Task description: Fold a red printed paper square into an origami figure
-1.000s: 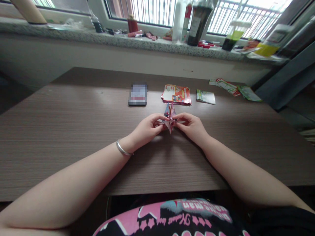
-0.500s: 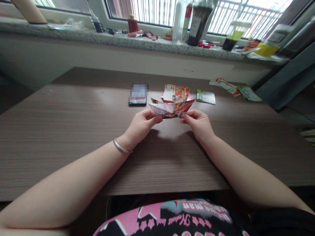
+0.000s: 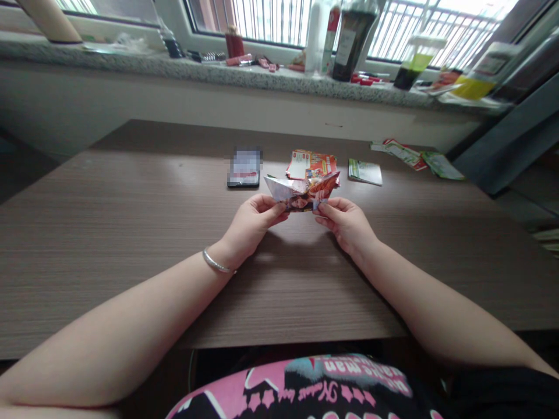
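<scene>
Over brown table, this side of card pile, L hand & R hand pinched paper, prob. mostly folded, not put down yet.

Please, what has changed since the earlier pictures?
The folded paper went from a narrow, pointed shape to a wider one, and the left hand and right hand moved slightly apart. Both still hold it. The phone-like device and paper stack stayed put.
</scene>
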A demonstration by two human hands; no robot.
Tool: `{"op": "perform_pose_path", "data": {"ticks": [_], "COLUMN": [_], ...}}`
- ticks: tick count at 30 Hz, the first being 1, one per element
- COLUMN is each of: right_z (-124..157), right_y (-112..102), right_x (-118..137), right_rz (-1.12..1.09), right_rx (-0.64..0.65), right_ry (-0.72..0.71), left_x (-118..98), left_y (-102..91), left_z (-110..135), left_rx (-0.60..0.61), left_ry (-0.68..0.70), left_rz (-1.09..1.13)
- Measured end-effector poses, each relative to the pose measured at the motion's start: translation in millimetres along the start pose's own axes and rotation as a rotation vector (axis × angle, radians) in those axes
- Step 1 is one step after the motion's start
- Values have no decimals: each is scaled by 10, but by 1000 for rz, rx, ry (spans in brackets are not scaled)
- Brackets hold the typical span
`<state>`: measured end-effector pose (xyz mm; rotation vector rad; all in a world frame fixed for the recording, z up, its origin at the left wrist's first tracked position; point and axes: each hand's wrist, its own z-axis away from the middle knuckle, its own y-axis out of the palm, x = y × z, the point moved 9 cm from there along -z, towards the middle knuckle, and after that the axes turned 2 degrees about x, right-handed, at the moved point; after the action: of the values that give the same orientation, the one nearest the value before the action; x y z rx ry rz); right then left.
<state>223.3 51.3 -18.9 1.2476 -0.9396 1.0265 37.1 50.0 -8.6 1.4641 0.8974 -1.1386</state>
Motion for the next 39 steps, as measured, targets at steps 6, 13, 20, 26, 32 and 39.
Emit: {"op": "perform_pose_path", "data": {"ticks": [6, 13, 20, 26, 32, 39], "right_z": [4, 35, 98, 96, 80, 67], "right_y": [30, 72, 175, 253, 331, 371], "right_x": [34, 114, 126, 27, -38, -84], "right_rz": [53, 55, 169, 168, 146, 136], "right_rx": [35, 42, 130, 178, 237, 282], "right_ry": [-66, -101, -107, -59, -54, -60], "left_x": [-57, -204, -203, -111, -55, -96], "left_y": [29, 27, 155, 176, 242, 286], "left_z": [23, 39, 56, 53, 52, 60], "left_rx": [0, -13, 115, 132, 190, 185], "left_ry": [40, 203, 204, 130, 133, 158], "left_rz": [-7, -102, -326, -357, -327, -286]}}
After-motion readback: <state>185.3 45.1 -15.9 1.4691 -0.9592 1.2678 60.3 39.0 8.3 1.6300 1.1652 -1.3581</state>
